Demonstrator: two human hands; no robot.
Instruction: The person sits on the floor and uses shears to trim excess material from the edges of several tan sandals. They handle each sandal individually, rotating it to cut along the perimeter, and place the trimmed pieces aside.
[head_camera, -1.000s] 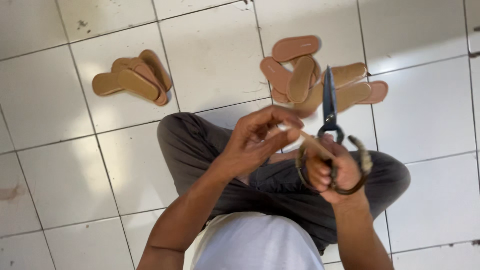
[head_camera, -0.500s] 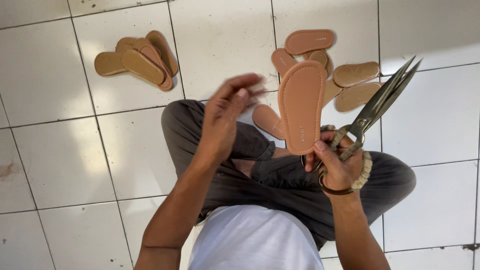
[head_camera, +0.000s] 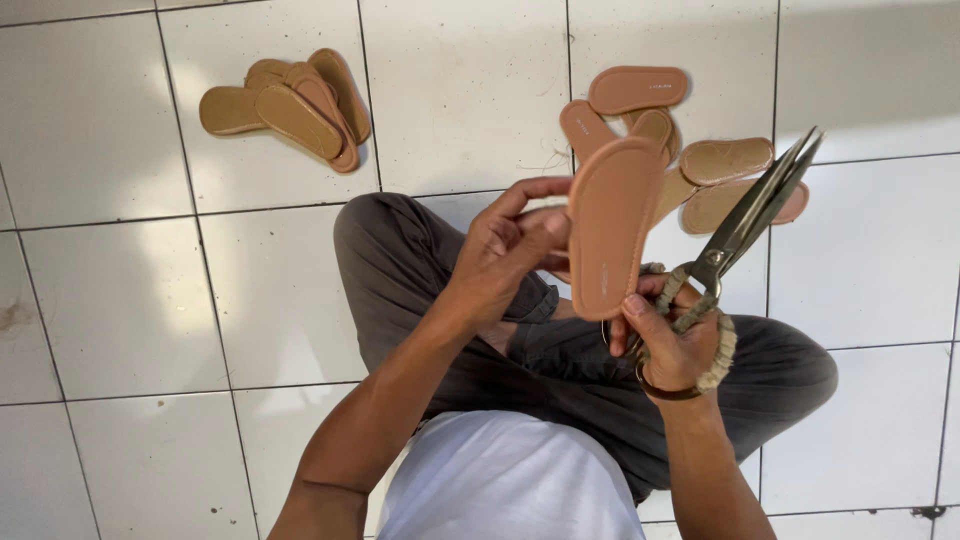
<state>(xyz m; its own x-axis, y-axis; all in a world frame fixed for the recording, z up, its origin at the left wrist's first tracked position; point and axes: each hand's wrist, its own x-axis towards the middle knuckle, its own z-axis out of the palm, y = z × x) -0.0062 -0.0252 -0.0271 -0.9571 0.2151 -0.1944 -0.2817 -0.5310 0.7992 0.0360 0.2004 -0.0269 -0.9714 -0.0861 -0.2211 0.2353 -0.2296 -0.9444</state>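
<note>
A tan shoe insole (head_camera: 612, 225) stands upright in front of me above my lap. My left hand (head_camera: 510, 250) touches its left edge with thumb and fingers. My right hand (head_camera: 672, 335) pinches the insole's lower end while also holding large metal scissors (head_camera: 745, 225) by their cord-wrapped handles; the blades are closed and point up to the right. I sit cross-legged in grey trousers (head_camera: 420, 270) on a white tiled floor.
A pile of several tan insoles (head_camera: 700, 160) lies on the floor beyond my hands. A second smaller pile of insoles (head_camera: 290, 105) lies at the upper left. White floor tiles (head_camera: 130, 300) with dark grout lines surround me.
The insole has been turned up flat toward me and my left hand has come back onto its edge. The scissors have swung from pointing up to slanting right.
</note>
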